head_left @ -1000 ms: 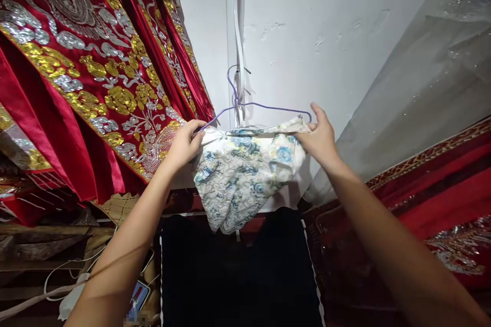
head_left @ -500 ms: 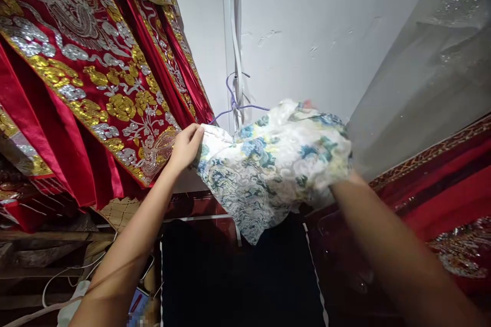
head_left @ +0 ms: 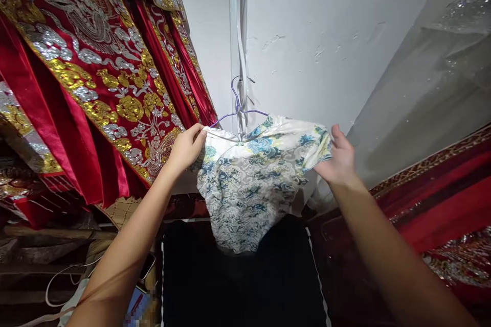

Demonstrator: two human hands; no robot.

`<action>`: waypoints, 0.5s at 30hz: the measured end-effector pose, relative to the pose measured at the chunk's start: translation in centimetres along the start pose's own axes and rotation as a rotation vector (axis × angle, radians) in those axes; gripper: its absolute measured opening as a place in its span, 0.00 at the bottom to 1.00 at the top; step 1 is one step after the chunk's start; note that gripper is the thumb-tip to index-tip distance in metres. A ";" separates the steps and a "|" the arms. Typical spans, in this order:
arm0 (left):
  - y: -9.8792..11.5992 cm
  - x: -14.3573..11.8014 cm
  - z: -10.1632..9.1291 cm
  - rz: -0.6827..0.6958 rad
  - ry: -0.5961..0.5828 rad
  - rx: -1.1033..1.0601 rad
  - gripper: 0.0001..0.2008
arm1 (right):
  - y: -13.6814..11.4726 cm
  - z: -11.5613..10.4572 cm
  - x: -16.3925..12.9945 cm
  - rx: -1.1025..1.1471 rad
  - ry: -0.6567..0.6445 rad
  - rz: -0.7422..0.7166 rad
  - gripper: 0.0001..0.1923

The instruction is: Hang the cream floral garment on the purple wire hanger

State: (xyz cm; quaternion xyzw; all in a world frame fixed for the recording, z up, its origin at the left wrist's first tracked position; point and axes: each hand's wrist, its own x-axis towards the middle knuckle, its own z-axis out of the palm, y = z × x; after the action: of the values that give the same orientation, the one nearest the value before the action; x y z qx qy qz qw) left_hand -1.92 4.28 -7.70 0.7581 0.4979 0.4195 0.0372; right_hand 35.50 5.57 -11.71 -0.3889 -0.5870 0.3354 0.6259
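A short-sleeved blouse point(head_left: 249, 184), white with blue, green and yellow flowers, hangs spread on a thin purple hanger point(head_left: 238, 109) in front of the wall. At the blouse's left shoulder, my left hand point(head_left: 187, 147) is closed, pinching the cloth between thumb and fingers. My right hand point(head_left: 339, 158) is at the right sleeve's end, thumb raised and apart, palm turned inward. Its fingers are partly hidden behind the sleeve, which rests against them. The hanger's hook is up by a white strip on the wall.
Red cloth with gold and silver sequin embroidery point(head_left: 130, 107) hangs close on the left. A black cloth point(head_left: 245, 286) with white edging lies below the blouse. On the right are a clear plastic cover point(head_left: 429, 71) and more red cloth point(head_left: 445, 214). A white cable point(head_left: 48, 286) curls at lower left.
The bunched, blurred right side of the blouse has dropped and spread flat, its sleeve now distinct. My right hand has come into view beside that sleeve. My left hand keeps its pinch.
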 end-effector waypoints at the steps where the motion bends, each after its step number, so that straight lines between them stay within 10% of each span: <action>1: 0.2 0.3 0.2 -0.005 0.015 -0.023 0.17 | -0.8 -0.2 0.7 0.026 0.012 0.023 0.32; 6: 0.4 2.2 1.3 -0.011 0.117 -0.089 0.16 | -6.2 2.5 1.0 0.072 0.027 -0.035 0.33; 9: -0.2 2.1 1.7 -0.049 0.148 -0.134 0.15 | -8.0 4.9 -2.1 0.055 -0.287 -0.053 0.42; 12: -0.3 0.6 2.1 -0.039 0.084 -0.281 0.21 | -6.6 6.4 -5.7 -0.115 -0.740 -0.099 0.32; 15: 1.0 -1.2 2.8 0.049 -0.001 -0.423 0.22 | -2.3 8.2 -7.7 -0.412 -0.672 -0.235 0.30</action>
State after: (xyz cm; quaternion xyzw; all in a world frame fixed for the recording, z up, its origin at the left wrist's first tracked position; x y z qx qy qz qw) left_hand 0.50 3.81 -9.75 0.7454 0.3803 0.5151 0.1854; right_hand 26.56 -1.54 -13.23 -0.3053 -0.8540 0.2452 0.3425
